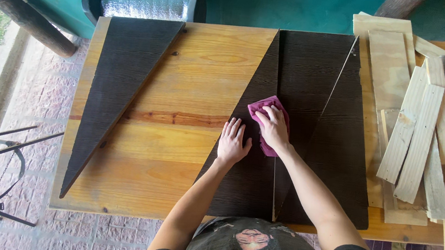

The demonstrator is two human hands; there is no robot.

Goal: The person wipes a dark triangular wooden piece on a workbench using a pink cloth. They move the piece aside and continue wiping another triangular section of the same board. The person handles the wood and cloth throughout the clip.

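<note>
Pressing a magenta cloth [268,123] flat against a dark-stained triangular board [254,160], the right hand [273,128] lies on top of the cloth with its fingers spread and slightly bent, its palm covering most of the fabric; the left hand [232,142] rests open and flat, fingers apart, on the same board just beside the cloth, holding nothing. This board lies toward the near edge of the varnished pine desk [180,110], right of centre, with its point aimed at the far edge. Touching it on the right are two more dark triangular boards [334,152], their long edges meeting in thin pale seams and together reaching from the far edge to the near edge. A fourth dark triangular board [117,87] lies well apart along the left edge, its broad end at the far left corner and its tip near the near left corner. A loose heap of pale unfinished wood offcuts [423,133] covers the right edge of the desk, overlapping one another at varied angles
</note>
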